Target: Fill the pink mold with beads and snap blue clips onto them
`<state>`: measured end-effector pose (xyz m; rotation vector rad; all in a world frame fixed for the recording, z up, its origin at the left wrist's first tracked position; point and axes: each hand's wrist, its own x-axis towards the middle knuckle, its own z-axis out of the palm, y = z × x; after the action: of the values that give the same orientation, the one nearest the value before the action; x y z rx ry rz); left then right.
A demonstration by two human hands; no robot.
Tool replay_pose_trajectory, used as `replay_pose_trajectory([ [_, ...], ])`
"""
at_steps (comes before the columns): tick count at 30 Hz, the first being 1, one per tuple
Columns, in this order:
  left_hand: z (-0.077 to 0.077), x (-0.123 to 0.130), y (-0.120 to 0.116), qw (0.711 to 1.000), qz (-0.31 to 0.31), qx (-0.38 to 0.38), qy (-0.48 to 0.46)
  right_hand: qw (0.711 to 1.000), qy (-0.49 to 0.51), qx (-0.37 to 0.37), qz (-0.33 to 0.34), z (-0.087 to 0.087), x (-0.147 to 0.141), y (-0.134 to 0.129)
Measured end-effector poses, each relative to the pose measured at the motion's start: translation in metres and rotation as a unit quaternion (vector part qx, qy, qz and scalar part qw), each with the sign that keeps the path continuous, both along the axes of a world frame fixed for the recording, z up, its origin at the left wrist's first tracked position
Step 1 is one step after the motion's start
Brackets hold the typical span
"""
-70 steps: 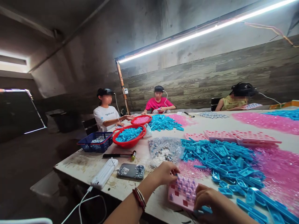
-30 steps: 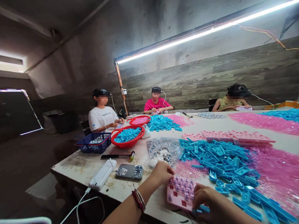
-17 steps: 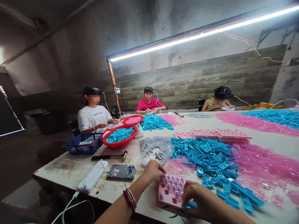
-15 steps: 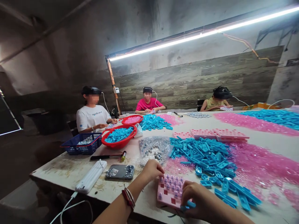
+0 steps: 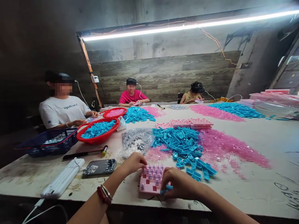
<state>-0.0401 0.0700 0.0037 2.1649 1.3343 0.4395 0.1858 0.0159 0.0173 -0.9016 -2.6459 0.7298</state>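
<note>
Grasps a blue piece (image 5: 169,187) in the right hand (image 5: 175,183) at the near right corner of the pink tray (image 5: 148,189), close to the front edge of the table (image 5: 233,189). Has the left hand (image 5: 133,162) at the tray's far left corner; cannot tell if gripping. Has elbow room right of the tray. Finds beyond it a bag (image 5: 136,140) of small bits and, farther left, a red basin (image 5: 93,140) of blue parts (image 5: 98,128). Views farther right than earlier, taking in a clear tub (image 5: 268,109) well right of the tray.
</note>
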Motion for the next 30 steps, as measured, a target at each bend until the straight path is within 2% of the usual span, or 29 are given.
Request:
replay_pose_trajectory([
  [11, -0.002, -0.001, 0.002, 0.999, -0.037, -0.033, -0.007, 0.998, -0.035, -0.009, -0.042, 0.008, 0.000, -0.005],
  [16, -0.004, -0.001, 0.000, 0.997, -0.055, -0.053, 0.001, 0.999, -0.031, 0.002, -0.033, 0.007, 0.001, -0.006],
  [21, -0.005, 0.000, -0.002, 0.997, -0.015, -0.080, -0.017, 0.999, -0.018, 0.008, -0.038, 0.004, 0.000, -0.008],
  [24, -0.003, 0.000, -0.004, 0.996, 0.000, -0.090, -0.029, 0.994, 0.031, 0.018, -0.101, 0.003, 0.000, -0.004],
  [27, 0.002, -0.004, -0.006, 0.994, -0.002, -0.097, -0.042, 0.973, 0.118, 0.051, -0.191, 0.000, 0.001, 0.004],
  [30, 0.008, -0.012, -0.006, 0.993, 0.005, -0.105, -0.059, 0.961, 0.151, 0.087, -0.213, -0.005, 0.001, 0.013],
])
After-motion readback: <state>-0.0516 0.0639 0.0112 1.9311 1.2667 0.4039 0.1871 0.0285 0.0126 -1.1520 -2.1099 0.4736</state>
